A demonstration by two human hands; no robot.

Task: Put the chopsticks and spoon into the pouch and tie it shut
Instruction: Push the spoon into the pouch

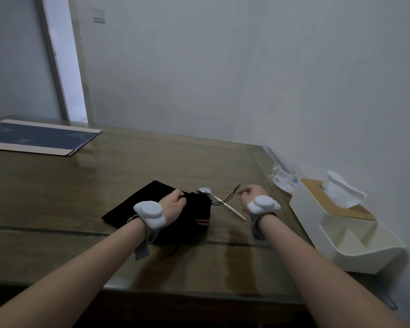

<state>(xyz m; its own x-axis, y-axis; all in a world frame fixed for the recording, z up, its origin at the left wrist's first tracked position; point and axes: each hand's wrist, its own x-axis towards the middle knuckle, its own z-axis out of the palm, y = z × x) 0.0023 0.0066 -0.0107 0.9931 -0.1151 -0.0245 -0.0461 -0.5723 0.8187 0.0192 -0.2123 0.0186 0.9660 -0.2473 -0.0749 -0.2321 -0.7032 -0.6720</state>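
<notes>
A black fabric pouch lies flat on the wooden table, its gathered mouth pointing right. My left hand rests on the pouch near the mouth, fingers curled on the fabric. A metal spoon lies just right of the mouth, bowl toward the far side, handle pointing to the near right. A thin dark drawstring trails from the mouth across the spoon. My right hand hovers to the right of the spoon, fingers loosely curled, holding nothing. No chopsticks can be seen.
A cream tissue box with a wooden lid stands at the table's right edge against the wall. A crumpled white packet lies behind it. A blue and beige folder sits at the far left.
</notes>
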